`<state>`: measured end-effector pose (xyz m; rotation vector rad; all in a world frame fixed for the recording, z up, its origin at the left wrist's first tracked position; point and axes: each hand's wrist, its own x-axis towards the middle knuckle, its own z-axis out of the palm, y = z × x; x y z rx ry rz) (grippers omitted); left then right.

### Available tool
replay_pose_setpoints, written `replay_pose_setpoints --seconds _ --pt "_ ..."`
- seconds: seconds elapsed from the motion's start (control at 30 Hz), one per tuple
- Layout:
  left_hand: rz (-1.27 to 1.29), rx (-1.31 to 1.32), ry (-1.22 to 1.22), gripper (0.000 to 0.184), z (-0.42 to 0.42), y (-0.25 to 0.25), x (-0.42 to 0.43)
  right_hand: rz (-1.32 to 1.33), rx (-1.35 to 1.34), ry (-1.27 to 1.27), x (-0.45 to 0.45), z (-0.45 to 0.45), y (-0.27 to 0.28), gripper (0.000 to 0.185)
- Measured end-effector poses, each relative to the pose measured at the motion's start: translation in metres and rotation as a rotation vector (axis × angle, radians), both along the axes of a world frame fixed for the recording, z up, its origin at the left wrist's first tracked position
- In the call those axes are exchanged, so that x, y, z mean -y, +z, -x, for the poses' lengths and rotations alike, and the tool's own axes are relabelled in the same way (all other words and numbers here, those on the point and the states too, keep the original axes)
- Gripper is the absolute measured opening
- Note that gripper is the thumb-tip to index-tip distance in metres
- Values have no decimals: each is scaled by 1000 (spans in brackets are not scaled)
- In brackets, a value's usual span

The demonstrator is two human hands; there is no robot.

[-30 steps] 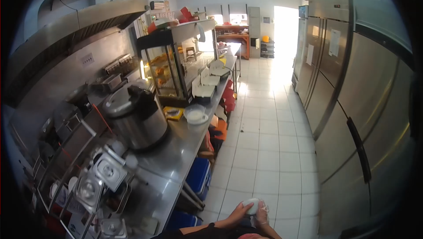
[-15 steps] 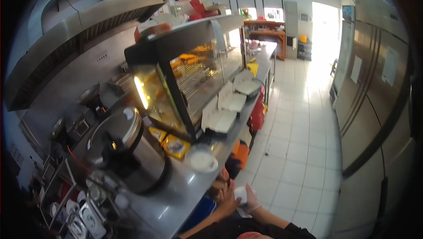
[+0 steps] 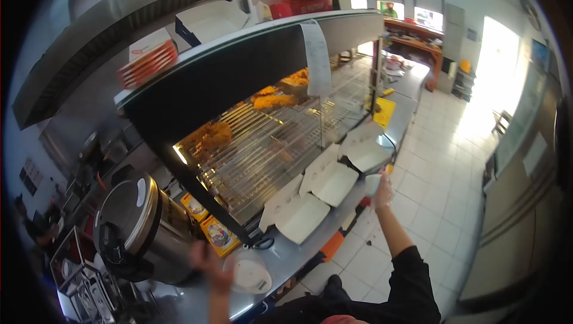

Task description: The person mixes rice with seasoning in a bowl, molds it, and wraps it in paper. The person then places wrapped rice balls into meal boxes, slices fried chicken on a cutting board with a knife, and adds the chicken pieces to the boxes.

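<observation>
My right hand (image 3: 384, 191), in a clear plastic glove, reaches out over the front edge of the counter. It holds a small white cup (image 3: 372, 184), whose far side is partly hidden by the fingers. My left hand (image 3: 212, 267) is smeared by motion beside a round white tub (image 3: 250, 273), in front of the steel rice cooker (image 3: 128, 225). Whether its fingers touch anything cannot be made out. Three open white cardboard boxes (image 3: 301, 219) stand in a row along the counter, the farthest closest to my right hand.
A glass warming cabinet (image 3: 268, 139) with fried pieces inside rises behind the boxes. Yellow packs (image 3: 219, 235) lie by its near corner. Red and white cartons (image 3: 301, 6) sit on top. Tall steel refrigerators (image 3: 519, 222) line the right side.
My hands were together around the white cup, low by the counter edge. They have parted: the right moved forward with the cup, the left toward the cooker. The view has turned left.
</observation>
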<state>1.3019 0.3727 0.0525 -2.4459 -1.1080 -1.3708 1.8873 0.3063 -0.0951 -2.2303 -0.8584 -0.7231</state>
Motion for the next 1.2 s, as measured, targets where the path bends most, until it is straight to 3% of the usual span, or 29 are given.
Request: replay_pose_setpoints --seconds 0.03,0.07,0.1,0.13,0.2,0.27,0.3,0.37,0.47,0.53,0.63,0.7,0.77,0.8,0.83,0.87,0.93,1.03,1.07,1.1,1.13,1.17,1.2 --pt "-208 -162 349 59 19 37 1 -108 -270 7 -34 -48 -6 38" --pt "-263 -144 541 59 38 62 2 -79 37 113 -46 -75 16 36" --pt "-312 -186 771 59 60 82 3 -143 -297 98 -59 -70 64 35" --pt "-313 -213 923 56 77 101 9 -140 -260 102 -70 -68 103 36" --pt "-406 -236 1043 52 133 94 3 167 -79 162 -113 -109 85 37" --pt "-150 -330 1130 50 164 89 8 234 -159 227 -151 -138 48 36" --pt "-65 -297 1006 51 162 93 14 331 -225 266 -172 -143 35 35" --pt "-4 -375 1117 54 172 94 17 633 -122 257 -179 -132 29 32" --pt "59 -444 1129 66 174 112 18 512 50 426 -214 -214 -158 33" --pt "-5 -588 932 71 164 135 12 588 -51 396 -204 -197 -133 35" --pt "58 -702 892 75 180 145 6 653 -64 341 -184 -174 -81 30" --pt "48 -720 885 72 181 155 6 547 160 331 -164 -139 -17 25" --pt "-59 -711 853 66 190 165 3 244 512 320 -137 -89 52 20" --pt "-147 -699 844 63 198 174 -2 494 -23 380 -122 -37 138 17" --pt "-207 -662 852 59 208 186 -8 230 74 514 -102 -11 150 12" --pt "-259 -642 855 56 217 204 -17 95 -61 668 -79 32 185 9" --pt "-376 -595 807 50 225 247 -42 95 163 675 -34 86 167 14" --pt "-568 -455 707 47 230 303 -101 -508 34 1198 -18 227 169 29" --pt "-613 -382 669 46 230 320 -125 -601 -569 1068 -13 282 154 29" --pt "-612 -315 594 46 236 336 -148 -541 -54 1438 -38 339 211 20" --pt "-642 -279 517 44 238 352 -168 -404 -21 1554 -52 387 245 12" --pt "-681 -275 476 42 244 366 -192 -272 47 1680 -71 421 266 16" --pt "-724 -274 435 39 250 379 -215 -141 115 1802 -93 454 285 31"
